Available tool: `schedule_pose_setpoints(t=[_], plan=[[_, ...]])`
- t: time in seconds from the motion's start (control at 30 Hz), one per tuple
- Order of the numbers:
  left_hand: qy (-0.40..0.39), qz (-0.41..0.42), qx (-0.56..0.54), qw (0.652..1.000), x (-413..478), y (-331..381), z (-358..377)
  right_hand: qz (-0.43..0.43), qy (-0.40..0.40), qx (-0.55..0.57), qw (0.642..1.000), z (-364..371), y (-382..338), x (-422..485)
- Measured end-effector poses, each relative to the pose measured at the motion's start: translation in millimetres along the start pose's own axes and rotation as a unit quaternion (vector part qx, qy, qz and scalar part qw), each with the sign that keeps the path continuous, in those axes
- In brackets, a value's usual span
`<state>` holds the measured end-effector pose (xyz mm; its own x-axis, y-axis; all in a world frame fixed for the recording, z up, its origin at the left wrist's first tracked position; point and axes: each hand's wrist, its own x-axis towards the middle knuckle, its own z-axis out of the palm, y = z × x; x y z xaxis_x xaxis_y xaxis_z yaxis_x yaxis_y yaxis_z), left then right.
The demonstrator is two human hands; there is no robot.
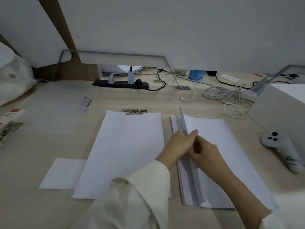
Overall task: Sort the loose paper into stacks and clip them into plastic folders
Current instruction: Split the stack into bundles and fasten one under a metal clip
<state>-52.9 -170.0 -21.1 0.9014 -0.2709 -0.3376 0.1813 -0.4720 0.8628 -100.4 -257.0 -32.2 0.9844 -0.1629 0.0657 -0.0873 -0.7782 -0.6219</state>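
A stack of white paper (231, 146) lies right of centre on the desk. Its left edge is lifted and curled, with a thin upright strip or sheet edge (183, 120) rising from it. My left hand (178, 143) and my right hand (206, 154) meet at that lifted edge and both pinch it. Left of them a second white stack (125, 152) lies flat under a metal clip (134, 111) at its top edge. A smaller white sheet (62, 173) pokes out from its lower left.
A clear folder with another clip (85, 103) lies at the left. A packet of metal clips (8, 131) sits at the far left edge. A white controller (282, 149), tangled cables (227, 96), a black power strip (120, 83) and a white box (280, 104) ring the work area.
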Motion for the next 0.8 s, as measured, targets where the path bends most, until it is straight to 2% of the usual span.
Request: schedule_pose_setpoints(t=[0.17, 0.23, 0.33, 0.37, 0.4, 0.43, 0.5, 0.57, 0.67, 0.8], plan=[[0.047, -0.013, 0.015, 0.999, 18, -6, 10, 0.024, -0.076, 0.073, 0.994, -10, 10, -8], [0.066, 0.004, -0.007, 0.998, 14, -6, 14, 0.032, -0.011, 0.115, 0.993, -22, 24, -9], [0.097, 0.041, -0.04, 0.994, 5, -4, 18, 0.085, 0.176, 0.138, 0.971, -50, 52, -7], [0.104, 0.059, -0.059, 0.991, 1, -3, 19, 0.114, 0.211, 0.141, 0.961, -61, 61, -6], [0.11, 0.087, -0.075, 0.987, -7, 1, 20, 0.139, 0.215, 0.162, 0.953, -74, 69, -7], [0.112, 0.114, -0.093, 0.983, -12, 3, 19, 0.15, 0.186, 0.21, 0.948, -82, 73, -5], [0.107, 0.189, -0.141, 0.966, -27, 12, 15, 0.125, 0.089, 0.355, 0.922, -95, 78, -3], [0.098, 0.254, -0.186, 0.944, -42, 23, 6, 0.071, 0.053, 0.418, 0.904, -107, 77, -4], [0.122, 0.323, -0.22, 0.912, -57, 37, -10, 0.008, 0.095, 0.45, 0.888, -124, 64, -7], [0.166, 0.393, -0.247, 0.87, -66, 42, -27, -0.064, 0.111, 0.467, 0.875, -132, 40, -12]])
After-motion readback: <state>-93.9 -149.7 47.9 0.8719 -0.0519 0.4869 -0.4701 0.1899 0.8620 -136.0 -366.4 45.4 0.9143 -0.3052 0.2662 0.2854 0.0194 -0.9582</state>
